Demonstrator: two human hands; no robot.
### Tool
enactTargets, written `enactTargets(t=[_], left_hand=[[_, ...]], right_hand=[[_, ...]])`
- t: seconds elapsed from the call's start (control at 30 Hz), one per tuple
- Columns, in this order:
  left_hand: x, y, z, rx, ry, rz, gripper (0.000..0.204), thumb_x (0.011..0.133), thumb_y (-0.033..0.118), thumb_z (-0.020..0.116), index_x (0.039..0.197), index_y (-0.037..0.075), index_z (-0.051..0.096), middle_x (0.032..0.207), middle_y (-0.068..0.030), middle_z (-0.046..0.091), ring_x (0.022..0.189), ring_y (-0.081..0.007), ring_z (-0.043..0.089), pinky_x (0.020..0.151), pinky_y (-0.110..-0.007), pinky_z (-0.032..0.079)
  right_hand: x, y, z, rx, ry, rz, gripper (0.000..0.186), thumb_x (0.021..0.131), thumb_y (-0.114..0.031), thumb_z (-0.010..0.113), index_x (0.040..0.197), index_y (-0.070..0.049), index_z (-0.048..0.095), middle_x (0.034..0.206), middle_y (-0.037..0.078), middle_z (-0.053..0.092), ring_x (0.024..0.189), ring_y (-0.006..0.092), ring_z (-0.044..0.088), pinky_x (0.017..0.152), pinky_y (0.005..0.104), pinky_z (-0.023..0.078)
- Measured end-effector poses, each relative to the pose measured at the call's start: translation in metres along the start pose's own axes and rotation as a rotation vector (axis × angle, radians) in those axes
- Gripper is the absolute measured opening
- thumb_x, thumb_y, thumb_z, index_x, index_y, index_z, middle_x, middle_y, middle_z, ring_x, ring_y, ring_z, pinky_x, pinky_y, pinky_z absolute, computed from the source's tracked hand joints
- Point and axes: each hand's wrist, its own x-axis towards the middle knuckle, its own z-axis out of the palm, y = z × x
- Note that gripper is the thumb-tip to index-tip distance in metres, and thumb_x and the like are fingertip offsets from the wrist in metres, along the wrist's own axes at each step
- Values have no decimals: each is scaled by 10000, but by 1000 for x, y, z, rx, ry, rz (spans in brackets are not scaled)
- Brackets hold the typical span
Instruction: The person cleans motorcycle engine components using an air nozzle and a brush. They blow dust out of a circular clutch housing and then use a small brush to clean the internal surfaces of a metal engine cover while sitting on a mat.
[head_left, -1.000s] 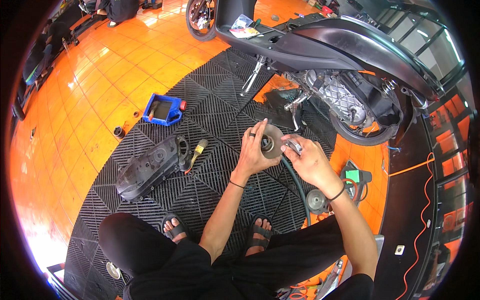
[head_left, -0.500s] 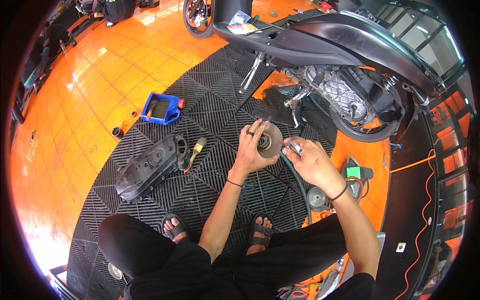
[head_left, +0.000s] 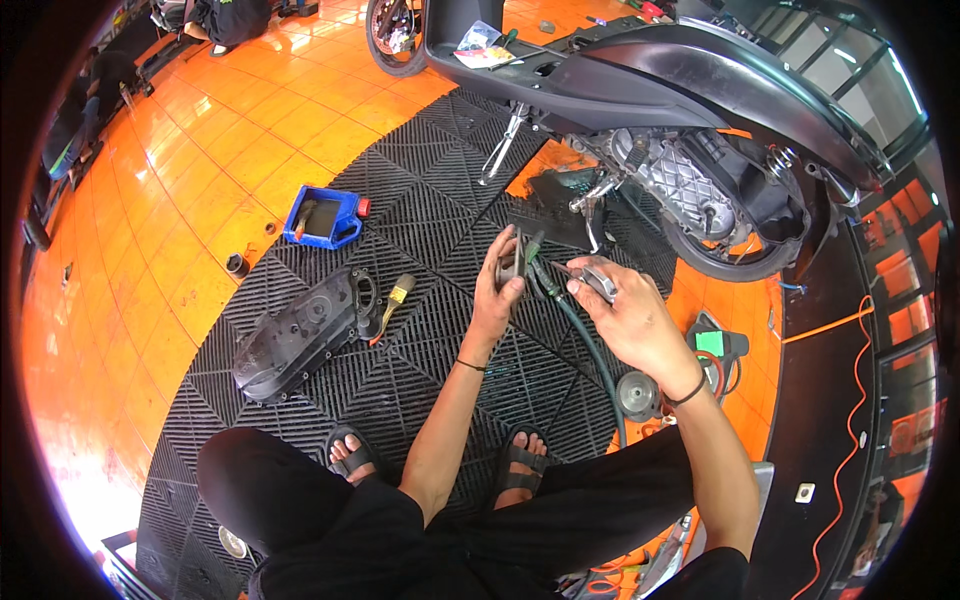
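Your left hand (head_left: 497, 290) clamps the round metal disc (head_left: 514, 258) edge-on, exposing its face; at three o'clock, your right hand (head_left: 630, 322) grips a metal nozzle (head_left: 598, 281) aimed at it.

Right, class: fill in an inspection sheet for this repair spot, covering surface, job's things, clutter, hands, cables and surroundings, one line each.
Surface: black grid floor mat laid over orange tiles.
Job's things: round metal disc, seen edge-on; a green hose runs beneath the hands.
Clutter: black engine cover, blue oil jug lying on its side, a brush, a round metal part.
Hands: left hand grips the disc; right hand holds a small metal nozzle in its fingers.
Cables: orange cord along the right.
Surroundings: scooter with its engine side exposed.
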Motion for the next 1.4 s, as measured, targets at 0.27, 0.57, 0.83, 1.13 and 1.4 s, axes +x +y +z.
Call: enactTargets(t=[0.27,0.57,0.83,1.13,1.4], left_hand=[[2,27,1,-960,-13,-220,968,956,788,265,1515,13,421,1457,-325,519,1222,-461,618,1055,-570,515],[5,27,-10,-1206,-46,-232,1036,915,829,332,1540,4,388,1518,-368,416,1313,-536,518,1104,-600,460],[0,23,-7,-1265,-30,-286,1009,915,824,355,1533,29,412,1519,-360,424,1318,-506,521,1100,-582,459],[-2,27,-8,-1155,-37,-359,1033,909,840,322,1524,15,420,1462,-358,488,1215,-484,610,1045,-573,516],[-8,19,-5,-548,-46,-402,881,962,698,449,1444,-38,500,1330,-258,632,1084,-325,696,968,-443,589]], right_hand=[[6,13,6,118,-49,-59,343,983,-228,685,1201,37,688,1002,292,720,983,453,713,834,430,561],[2,3,14,-16,16,-40,344,978,-213,677,1201,48,688,1032,312,708,1017,474,690,856,472,558],[4,7,9,-38,11,-76,324,982,-201,668,1197,40,690,1019,306,709,1009,483,684,852,486,559],[5,8,11,60,-6,-74,326,988,-214,672,1206,28,686,975,269,735,986,428,727,833,446,568],[6,-7,-1,264,-259,52,306,1000,-206,668,1226,0,687,935,232,754,970,354,761,771,388,567]])
